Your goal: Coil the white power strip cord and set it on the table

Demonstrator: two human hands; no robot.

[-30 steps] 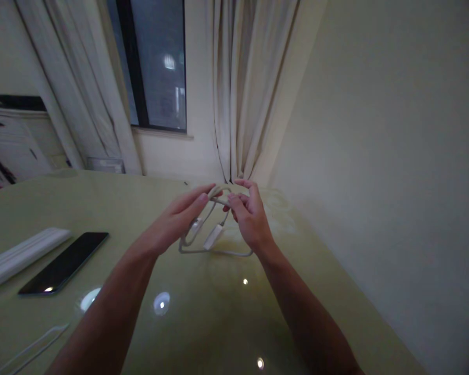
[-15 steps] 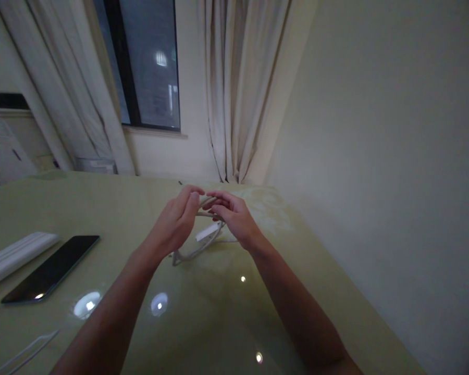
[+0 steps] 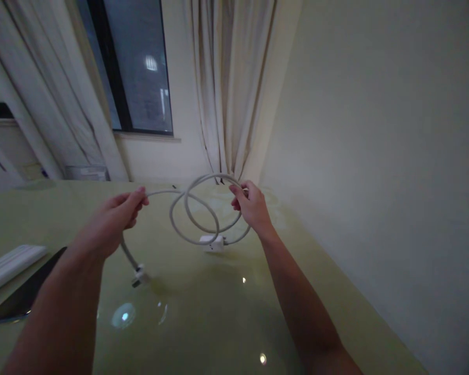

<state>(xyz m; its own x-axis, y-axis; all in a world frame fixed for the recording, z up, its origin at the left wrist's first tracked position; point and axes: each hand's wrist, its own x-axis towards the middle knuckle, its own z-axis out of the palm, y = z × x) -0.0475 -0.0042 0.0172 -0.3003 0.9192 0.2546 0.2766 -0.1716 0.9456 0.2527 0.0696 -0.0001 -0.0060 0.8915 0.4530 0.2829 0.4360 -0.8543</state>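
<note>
beside a pale wall, a big shiny table gives things a flat place to lie. past its far side hang long curtains, next to a dark window.

next in size is the grey cable. it is up over the middle of the table, going from hand to hand, with round loops between. the loops look wide and easy to see, maybe because the hands are well apart.

off to the left, a black phone and a long white case lie near each other, likely put there to leave room for the hands. part of the phone is hidden.

the left hand pinches the cable with thumb and fingers, so one bit runs to the loops and a short bit hangs down. the right hand grips the side of the loops, which seems to keep them together.

low behind the loops is a white block on one end of the cable; i can't tell if it touches the table. smallest is the plug on the other end. it dangles under the left hand, perhaps since only the cable holds it up.
</note>
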